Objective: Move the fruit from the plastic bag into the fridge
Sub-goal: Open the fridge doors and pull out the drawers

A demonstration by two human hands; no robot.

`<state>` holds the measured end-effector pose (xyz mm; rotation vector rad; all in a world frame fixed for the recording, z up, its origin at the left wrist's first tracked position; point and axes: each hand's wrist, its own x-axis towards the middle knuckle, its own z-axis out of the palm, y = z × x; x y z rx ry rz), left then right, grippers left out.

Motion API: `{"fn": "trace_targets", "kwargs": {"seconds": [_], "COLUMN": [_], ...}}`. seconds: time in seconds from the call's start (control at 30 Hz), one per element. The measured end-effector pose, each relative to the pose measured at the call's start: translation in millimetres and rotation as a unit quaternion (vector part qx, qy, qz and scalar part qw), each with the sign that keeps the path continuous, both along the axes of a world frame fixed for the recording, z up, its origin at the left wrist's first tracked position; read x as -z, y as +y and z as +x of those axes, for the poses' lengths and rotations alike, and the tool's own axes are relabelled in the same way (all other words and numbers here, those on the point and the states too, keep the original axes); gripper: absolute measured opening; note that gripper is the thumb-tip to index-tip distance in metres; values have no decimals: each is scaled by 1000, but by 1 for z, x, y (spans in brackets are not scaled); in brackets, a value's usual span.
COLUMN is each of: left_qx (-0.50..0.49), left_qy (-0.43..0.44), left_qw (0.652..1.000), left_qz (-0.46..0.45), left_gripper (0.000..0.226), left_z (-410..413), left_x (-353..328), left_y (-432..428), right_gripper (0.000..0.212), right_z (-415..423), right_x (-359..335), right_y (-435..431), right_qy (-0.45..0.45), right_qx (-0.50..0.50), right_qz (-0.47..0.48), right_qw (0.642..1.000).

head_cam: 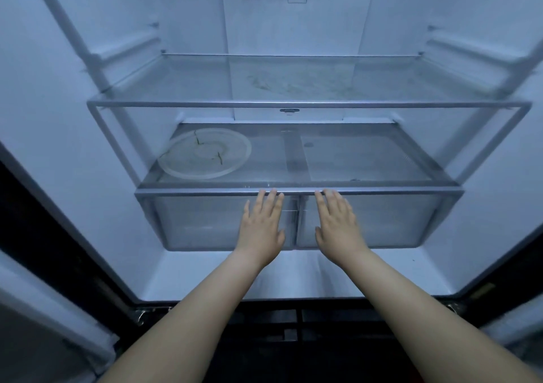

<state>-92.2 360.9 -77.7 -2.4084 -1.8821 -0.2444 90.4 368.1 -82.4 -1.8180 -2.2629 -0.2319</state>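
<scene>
1. The left grip [261,224] lies flat and empty, fingers straight, fingertips at the lower shelf's front rail [205,191]
2. The right grip [338,224] is likewise flat and empty, just beside it at that rail
3. Below the rail, two clear drawers [191,221] sit behind both palms
4. Behind the rail, leftward, a round plate [204,153] rests on the glass
5. The fridge [58,118] stands open around the rail

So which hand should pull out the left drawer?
Probably left. The left hand is in front of the left drawer, fingertips at its top rim; the right hand is in front of the right drawer.
</scene>
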Motion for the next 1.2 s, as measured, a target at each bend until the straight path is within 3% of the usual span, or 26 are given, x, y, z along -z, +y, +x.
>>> {"fn": "trace_targets", "kwargs": {"seconds": [0.2,0.3,0.4,0.47,0.57,0.7,0.73,0.83,0.9,1.07,1.2], "left_qx": [-13,-13,-39,-84,-165,-198,-201,-195,-189,-179,-169], "left_qy": [-8,-101,-307,-483,-694,-855,-881,-927,-938,-950,-957], "left_qw": [1000,995,951,871,697,458,398,255,215,179,153], "left_qz": [-3,-5,15,-3,-75,-139,-156,-194,-194,-181,-178], "left_gripper": [74,72,67,63,54,47,48,60,63,62,62], "left_z": [6,8,15,23,29,26,24,17,14,10,8], "left_x": [1,0,0,-2,-8,-11,-12,-10,-5,6,11], "left_y": [-2,-3,-10,-16,-20,-12,-9,-3,-2,4,7], "right_gripper": [78,69,63,56,46,39,39,31,24,51,53], "right_z": [4,10,14,14,14,18,19,23,24,26,27], "right_x": [-3,-6,-4,-2,-1,-1,-3,-5,-4,-5,-3], "right_y": [1,-6,-18,-23,-22,-14,-13,-8,-6,-1,-1], "right_qy": [1,139,335,468,649,854,877,904,911,923,926], "right_qx": [-21,-53,-53,-8,65,118,123,125,126,123,125], "right_qz": [-13,-32,-40,-81,-135,-202,-208,-226,-232,-216,-218], "right_qw": [1000,988,940,880,746,465,414,340,316,294,280]}}
